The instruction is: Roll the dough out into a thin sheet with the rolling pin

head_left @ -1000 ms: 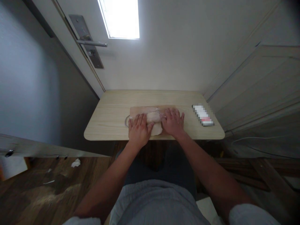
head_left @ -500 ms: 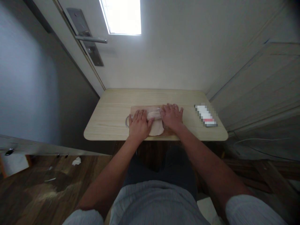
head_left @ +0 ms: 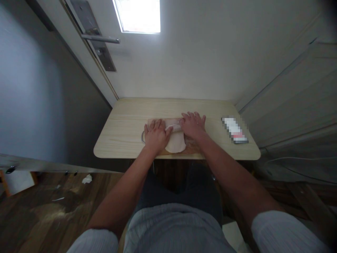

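Note:
A flat sheet of pale dough (head_left: 176,142) lies on a wooden cutting board (head_left: 193,147). Across the dough's far part runs a whitish cylinder (head_left: 173,128), which looks like a rolling pin, though its ends are hidden under my hands. My left hand (head_left: 156,136) presses flat over its left end, fingers stretched forward and thumb out towards the middle. Over the right end, my right hand (head_left: 193,125) rests palm down with its fingers spread. A metal ring handle (head_left: 142,137) sticks out at the board's left side.
A light wood table (head_left: 121,123) carries the board, with a blurred-out phone (head_left: 235,130) at its right. Behind it stands a white door (head_left: 197,63) with a metal lever handle (head_left: 101,38). Crumpled white paper (head_left: 87,179) lies on the floor at left.
Both hands have slid slightly forward, away from me, along with the cylinder. More of the dough sheet shows on the near side. The camera view has shifted slightly.

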The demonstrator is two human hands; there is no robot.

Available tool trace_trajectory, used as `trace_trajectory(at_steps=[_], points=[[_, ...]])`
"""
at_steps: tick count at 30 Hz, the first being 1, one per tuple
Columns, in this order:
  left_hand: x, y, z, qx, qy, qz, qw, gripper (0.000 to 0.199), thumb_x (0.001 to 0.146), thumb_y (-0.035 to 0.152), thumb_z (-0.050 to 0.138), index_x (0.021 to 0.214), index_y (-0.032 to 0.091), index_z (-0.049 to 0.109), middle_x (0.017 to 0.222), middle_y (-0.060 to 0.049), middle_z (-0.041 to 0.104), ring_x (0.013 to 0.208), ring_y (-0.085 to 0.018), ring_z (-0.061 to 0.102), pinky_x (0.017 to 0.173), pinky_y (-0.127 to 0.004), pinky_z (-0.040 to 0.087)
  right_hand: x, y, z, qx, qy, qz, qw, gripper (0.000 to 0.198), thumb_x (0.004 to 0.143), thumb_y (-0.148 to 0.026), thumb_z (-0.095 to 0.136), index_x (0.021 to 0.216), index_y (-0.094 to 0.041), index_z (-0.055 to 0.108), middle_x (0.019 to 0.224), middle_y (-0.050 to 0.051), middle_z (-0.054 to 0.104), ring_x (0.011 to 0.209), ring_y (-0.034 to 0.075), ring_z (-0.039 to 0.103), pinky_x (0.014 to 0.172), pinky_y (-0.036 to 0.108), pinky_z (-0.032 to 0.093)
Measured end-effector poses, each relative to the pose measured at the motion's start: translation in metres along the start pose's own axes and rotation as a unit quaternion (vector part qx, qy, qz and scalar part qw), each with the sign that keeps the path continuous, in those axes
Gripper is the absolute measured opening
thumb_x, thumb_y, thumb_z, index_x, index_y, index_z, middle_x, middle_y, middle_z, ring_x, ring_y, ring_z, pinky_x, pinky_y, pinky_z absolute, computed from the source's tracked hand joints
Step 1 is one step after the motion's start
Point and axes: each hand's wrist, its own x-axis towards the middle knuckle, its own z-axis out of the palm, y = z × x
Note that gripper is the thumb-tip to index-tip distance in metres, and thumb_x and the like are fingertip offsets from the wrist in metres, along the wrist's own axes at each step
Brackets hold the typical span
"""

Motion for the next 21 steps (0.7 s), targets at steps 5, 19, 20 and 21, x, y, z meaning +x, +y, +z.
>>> trace_trajectory(at_steps=[5, 19, 20, 21], points=[[0.007, -0.003, -0.001, 0.008, -0.006, 0.000, 1.000, 0.058, 0.104, 0.056, 0.023, 0.142, 0.025, 0.056, 0.155, -0.009, 0.050, 0.145, -0.035, 0.038, 0.118, -0.065, 0.025, 0.011, -0.005, -0.002, 0.006, -0.017, 0.013, 1.000, 0.052, 0.101, -0.044, 0.034, 0.146, -0.026, 0.053, 0.154, 0.011, 0.049, 0.144, 0.036, 0.034, 0.116, 0.071, 0.014], [0.032, -0.017, 0.004, 0.017, -0.023, -0.009, 1.000, 0.061, 0.104, 0.056, 0.020, 0.145, 0.026, 0.053, 0.155, -0.012, 0.049, 0.144, -0.038, 0.039, 0.115, -0.071, 0.025, 0.053, -0.013, 0.005, 0.007, -0.054, 0.008, 0.999, 0.054, 0.100, -0.048, 0.038, 0.148, -0.026, 0.050, 0.156, 0.011, 0.046, 0.141, 0.036, 0.035, 0.116, 0.069, 0.015], [0.034, -0.018, 0.004, 0.018, -0.025, -0.011, 0.999, 0.060, 0.104, 0.056, 0.020, 0.145, 0.027, 0.053, 0.155, -0.011, 0.049, 0.143, -0.038, 0.040, 0.115, -0.071, 0.026, 0.056, -0.013, 0.007, 0.008, -0.057, 0.011, 0.998, 0.054, 0.099, -0.049, 0.038, 0.147, -0.026, 0.051, 0.156, 0.010, 0.046, 0.141, 0.036, 0.036, 0.116, 0.069, 0.015], [0.035, -0.018, 0.004, 0.019, -0.027, -0.013, 0.999, 0.059, 0.104, 0.055, 0.020, 0.144, 0.027, 0.054, 0.154, -0.011, 0.050, 0.143, -0.038, 0.040, 0.114, -0.071, 0.026, 0.059, -0.013, 0.009, 0.008, -0.061, 0.015, 0.998, 0.054, 0.099, -0.049, 0.039, 0.147, -0.027, 0.051, 0.156, 0.010, 0.047, 0.141, 0.036, 0.037, 0.116, 0.069, 0.015]])
